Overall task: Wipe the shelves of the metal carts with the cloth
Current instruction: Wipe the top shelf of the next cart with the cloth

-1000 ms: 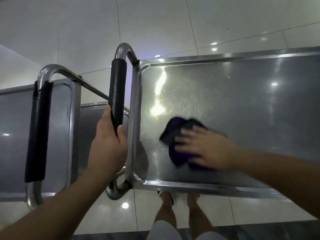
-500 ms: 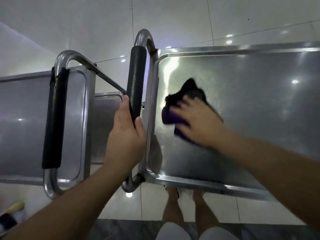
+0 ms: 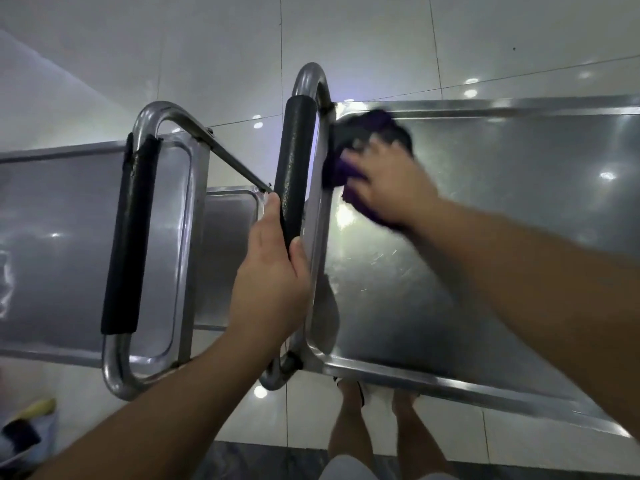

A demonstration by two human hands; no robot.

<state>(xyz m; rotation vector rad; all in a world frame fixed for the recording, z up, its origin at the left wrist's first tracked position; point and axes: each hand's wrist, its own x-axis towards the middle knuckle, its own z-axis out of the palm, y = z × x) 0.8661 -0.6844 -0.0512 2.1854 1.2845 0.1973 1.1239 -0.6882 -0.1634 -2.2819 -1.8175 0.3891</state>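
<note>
Two steel carts stand side by side below me. The right cart's top shelf [image 3: 485, 237] is a shiny tray with a raised rim. My right hand [image 3: 391, 178] presses a dark purple cloth [image 3: 360, 133] onto the shelf's far left corner, against the rim, and is blurred with motion. My left hand [image 3: 273, 282] is wrapped around the black padded handle [image 3: 294, 161] of the right cart. The left cart's top shelf [image 3: 62, 237] lies at the left, with its own black padded handle [image 3: 131, 237] beside it.
A lower shelf [image 3: 228, 244] shows in the gap between the two handles. The floor [image 3: 207, 46] is glossy white tile. My legs and feet [image 3: 349, 420] stand at the right cart's near edge. A yellow and dark object [image 3: 27, 427] lies at bottom left.
My right hand has swept the cloth from the shelf's near left area up to its far left corner. My left hand has stayed on the handle.
</note>
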